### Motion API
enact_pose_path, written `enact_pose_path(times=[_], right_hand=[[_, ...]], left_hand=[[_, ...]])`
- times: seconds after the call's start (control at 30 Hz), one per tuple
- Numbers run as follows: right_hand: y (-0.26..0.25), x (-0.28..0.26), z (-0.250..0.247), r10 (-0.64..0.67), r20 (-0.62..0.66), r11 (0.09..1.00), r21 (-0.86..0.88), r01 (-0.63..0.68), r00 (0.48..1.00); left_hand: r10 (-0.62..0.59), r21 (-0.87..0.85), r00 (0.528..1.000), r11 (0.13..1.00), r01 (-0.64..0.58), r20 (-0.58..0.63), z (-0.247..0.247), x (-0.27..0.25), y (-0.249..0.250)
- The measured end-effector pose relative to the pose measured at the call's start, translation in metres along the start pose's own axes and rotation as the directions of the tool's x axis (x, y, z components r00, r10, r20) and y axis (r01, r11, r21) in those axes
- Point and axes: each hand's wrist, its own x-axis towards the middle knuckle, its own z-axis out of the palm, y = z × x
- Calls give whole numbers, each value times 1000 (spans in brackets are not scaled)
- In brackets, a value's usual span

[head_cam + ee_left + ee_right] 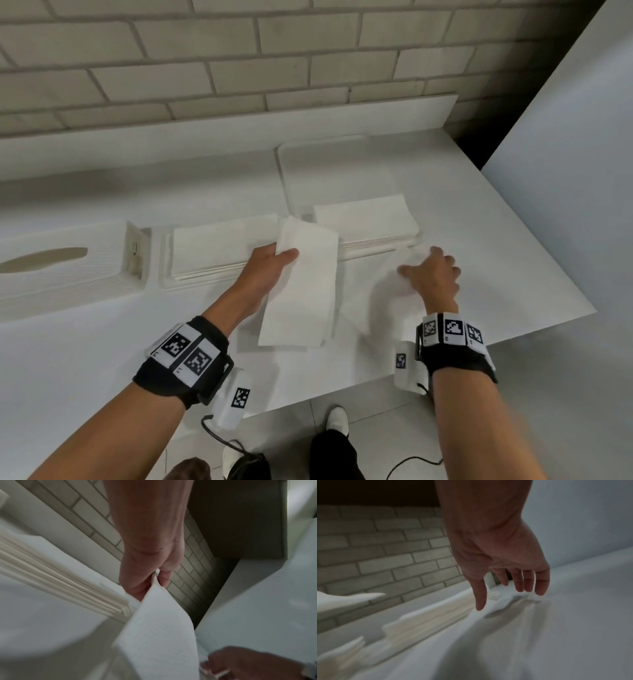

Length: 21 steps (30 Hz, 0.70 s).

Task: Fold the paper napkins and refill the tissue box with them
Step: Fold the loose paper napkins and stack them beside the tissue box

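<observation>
Our left hand [270, 263] pinches a folded napkin [301, 287] just right of the open tissue box [205, 250], while our right hand [432, 277], fingers relaxed, touches a flat napkin [380, 301] near the far stack [366, 219].

Tissue box [61, 270] left, folded stack [219, 248] beside it, second stack [366, 219] right.

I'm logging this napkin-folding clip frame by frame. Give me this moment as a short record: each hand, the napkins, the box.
left hand: pinches the top edge of a folded napkin, lifted off the table
right hand: fingers straight, reaching down onto a loose napkin; blurred
folded pile: beside the left hand, sitting in the open box base
unfolded stack: beyond the right hand
tissue box lid: far left, oval slot up
wall: pale brick
</observation>
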Motion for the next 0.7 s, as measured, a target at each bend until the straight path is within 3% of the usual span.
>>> enact_pose_path(times=[0.1, 0.23, 0.3, 0.37, 0.43, 0.53, 0.6, 0.7], right_hand=[[11, 3, 6, 81, 67, 988, -138, -71, 994], [3, 1, 12, 103, 128, 991, -102, -90, 986], [-5, -4, 13, 24, 177, 998, -59, -14, 984], [-17, -12, 11, -151, 251, 988, 32, 148, 956], [-36, -29, 2, -328, 387, 944, 170, 283, 862], [-76, -65, -13, -514, 584, 857, 309, 413, 629], [-102, -86, -16, -575, 635, 811, 360, 461, 515], [-133, -103, -8, -611, 626, 780, 368, 507, 485]], left_hand=[[-19, 6, 998, 1000, 19, -62, -18, -1, -5], [-30, 13, 995, 999, 31, -94, -30, -4, -8], [-23, 18, 992, 1000, 26, -122, -35, -6, -9], [12, 33, 987, 999, -7, -159, -38, -9, -7], [40, 27, 984, 999, -36, -171, -38, -12, -3], [34, -21, 988, 999, -38, -152, -38, -15, 2], [13, -18, 995, 1000, -15, -101, -39, -14, 1], [20, -15, 999, 1000, -21, -33, -44, -20, 2]])
